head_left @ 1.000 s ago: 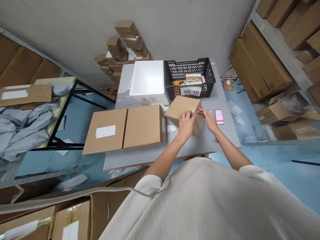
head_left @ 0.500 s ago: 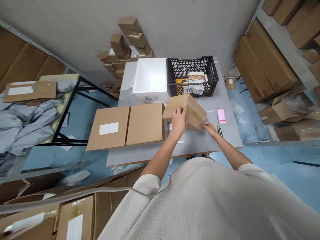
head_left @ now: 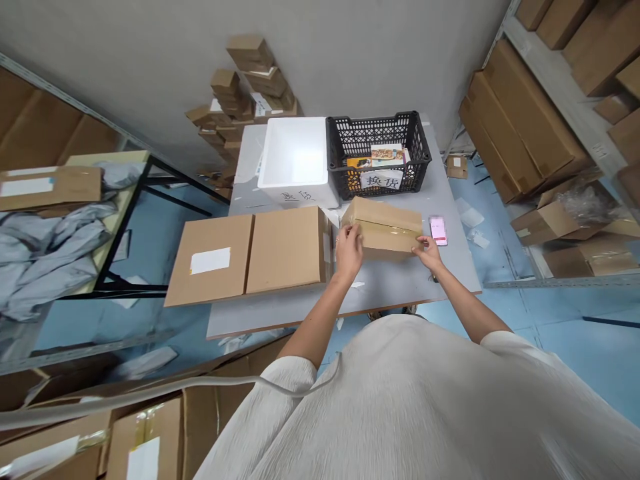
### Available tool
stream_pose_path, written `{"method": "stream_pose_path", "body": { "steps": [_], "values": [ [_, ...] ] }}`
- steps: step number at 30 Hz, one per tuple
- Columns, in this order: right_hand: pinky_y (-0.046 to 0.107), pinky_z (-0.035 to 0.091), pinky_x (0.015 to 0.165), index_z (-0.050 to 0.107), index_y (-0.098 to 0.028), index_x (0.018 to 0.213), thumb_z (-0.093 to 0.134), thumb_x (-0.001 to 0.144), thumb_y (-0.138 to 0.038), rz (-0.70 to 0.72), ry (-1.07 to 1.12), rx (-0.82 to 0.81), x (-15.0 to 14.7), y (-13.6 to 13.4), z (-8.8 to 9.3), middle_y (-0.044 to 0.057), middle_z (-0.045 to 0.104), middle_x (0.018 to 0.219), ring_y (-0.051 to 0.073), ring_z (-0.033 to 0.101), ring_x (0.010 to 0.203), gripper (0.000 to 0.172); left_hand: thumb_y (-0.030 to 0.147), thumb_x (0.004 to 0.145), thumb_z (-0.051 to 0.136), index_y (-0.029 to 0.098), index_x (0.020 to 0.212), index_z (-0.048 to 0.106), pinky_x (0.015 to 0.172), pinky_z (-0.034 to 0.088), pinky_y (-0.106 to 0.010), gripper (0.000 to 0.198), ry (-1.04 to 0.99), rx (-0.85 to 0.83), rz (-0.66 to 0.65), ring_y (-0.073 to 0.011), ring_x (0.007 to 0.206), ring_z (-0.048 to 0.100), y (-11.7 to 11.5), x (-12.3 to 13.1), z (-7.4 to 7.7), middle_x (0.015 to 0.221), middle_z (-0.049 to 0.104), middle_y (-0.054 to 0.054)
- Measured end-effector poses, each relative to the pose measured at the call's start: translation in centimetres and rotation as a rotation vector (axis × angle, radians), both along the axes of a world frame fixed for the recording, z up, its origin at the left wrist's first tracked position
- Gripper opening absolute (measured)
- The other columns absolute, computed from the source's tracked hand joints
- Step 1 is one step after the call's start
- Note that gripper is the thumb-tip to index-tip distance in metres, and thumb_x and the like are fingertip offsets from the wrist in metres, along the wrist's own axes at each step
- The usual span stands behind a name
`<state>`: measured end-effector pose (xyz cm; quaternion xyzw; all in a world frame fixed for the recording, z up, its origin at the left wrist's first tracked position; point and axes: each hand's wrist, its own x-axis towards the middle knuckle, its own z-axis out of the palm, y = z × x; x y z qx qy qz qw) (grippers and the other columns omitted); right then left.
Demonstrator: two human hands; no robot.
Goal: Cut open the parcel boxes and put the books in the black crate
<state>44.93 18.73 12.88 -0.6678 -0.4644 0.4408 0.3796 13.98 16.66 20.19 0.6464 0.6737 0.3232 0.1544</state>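
A taped cardboard box (head_left: 385, 230) is between my hands over the grey table (head_left: 280, 313). Shiny tape runs along its seam, on the side turned up toward me. My left hand (head_left: 349, 250) grips the box's left end, fingers bent round the edge. At the lower right corner, my right hand (head_left: 427, 252) pinches the cardboard between thumb and fingers. Left of it sit two larger closed boxes side by side: a plain one (head_left: 286, 250) and one with a white label (head_left: 210, 261). Part of a dark cutter beneath my right wrist is mostly hidden.
Behind the box stand a white foam box (head_left: 295, 157) and a black plastic crate (head_left: 383, 157) with colourful packets inside. A phone (head_left: 438, 231) lies at the table's right. Shelves with large cartons (head_left: 525, 127) rise on the right; grey bags (head_left: 45, 247) cover a side table at left.
The box has been turned, so its taped seam now runs nearly level across. My left hand shifted down to its left end, and my right hand moved slightly up and right with the corner.
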Motion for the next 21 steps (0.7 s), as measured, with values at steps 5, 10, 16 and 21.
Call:
{"method": "stream_pose_path", "body": {
  "steps": [5,10,16,21],
  "values": [
    [0.058,0.049,0.125,0.074,-0.026,0.105,0.081,0.071,-0.034,0.098,-0.124,0.102,1.1,0.7,1.2,0.011,0.068,0.130,0.034,0.064,0.127,0.036,0.023,0.109,0.050,0.023,0.148,0.070,0.118,0.057,-0.050,0.043,-0.073,-0.112,0.058,-0.0322,0.135,0.068,-1.5,-0.4,-2.0,0.146,0.065,-0.018],
    [0.057,0.047,0.129,0.076,-0.027,0.097,0.083,0.073,-0.029,0.147,-0.210,0.126,0.8,0.8,1.4,0.011,0.065,0.130,0.035,0.061,0.136,0.026,0.021,0.104,0.052,0.022,0.147,0.071,0.115,0.059,-0.053,0.047,-0.113,-0.187,0.081,-0.0346,0.131,0.071,-2.8,-0.9,-3.8,0.141,0.068,-0.018],
    [0.056,0.048,0.128,0.076,-0.027,0.096,0.081,0.075,-0.027,0.188,-0.259,0.136,0.6,0.6,1.3,0.011,0.064,0.130,0.034,0.061,0.139,0.021,0.020,0.104,0.049,0.019,0.148,0.068,0.116,0.059,-0.053,0.048,-0.137,-0.266,0.087,-0.0349,0.129,0.072,-3.7,-1.0,-5.1,0.146,0.065,-0.022],
    [0.055,0.056,0.117,0.075,-0.025,0.102,0.075,0.083,-0.038,0.194,-0.187,0.117,2.0,1.2,1.3,0.012,0.071,0.129,0.031,0.070,0.119,0.023,0.020,0.103,0.052,0.020,0.143,0.068,0.123,0.051,-0.065,0.044,-0.045,-0.217,0.105,-0.0422,0.150,0.059,-3.8,-0.2,-4.6,0.158,0.059,-0.026]
  ]
}}
